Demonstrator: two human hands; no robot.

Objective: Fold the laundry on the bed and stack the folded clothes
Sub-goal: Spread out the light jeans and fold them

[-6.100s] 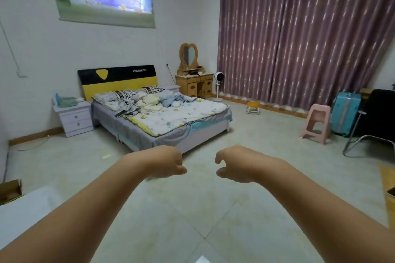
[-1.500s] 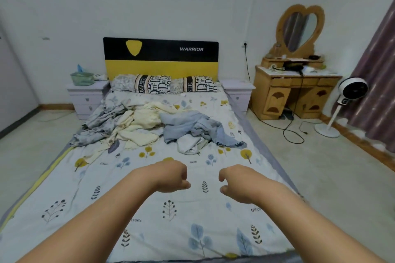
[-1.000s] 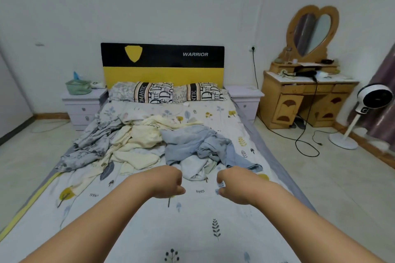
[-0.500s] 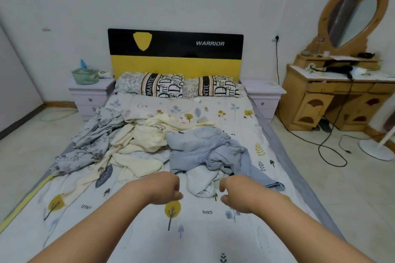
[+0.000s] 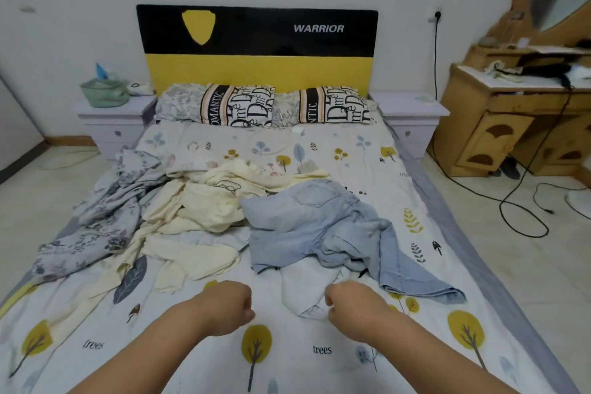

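Observation:
A heap of unfolded laundry lies across the middle of the bed (image 5: pixel 319 371). Light blue jeans (image 5: pixel 323 221) sprawl on the right, a pale white garment (image 5: pixel 303 291) pokes out under them, cream-yellow clothes (image 5: pixel 204 205) fill the centre, and a grey floral cloth (image 5: pixel 105 217) trails off the left side. My left hand (image 5: pixel 225 309) hovers over the sheet in a loose fist, holding nothing. My right hand (image 5: pixel 353 305) is also curled shut, just beside the white garment's near edge; I cannot tell whether it touches it.
Two patterned pillows (image 5: pixel 240 104) lean against the black-and-yellow headboard (image 5: pixel 256 48). White nightstands (image 5: pixel 110 125) flank the bed; the left one holds a green basket (image 5: pixel 104 94). A wooden dresser (image 5: pixel 518 125) stands right, with black cables (image 5: pixel 518 208) on the floor.
I have walked across the room up to the foot of the bed. The laundry now lies just ahead of my hands, which stay curled in fists throughout.

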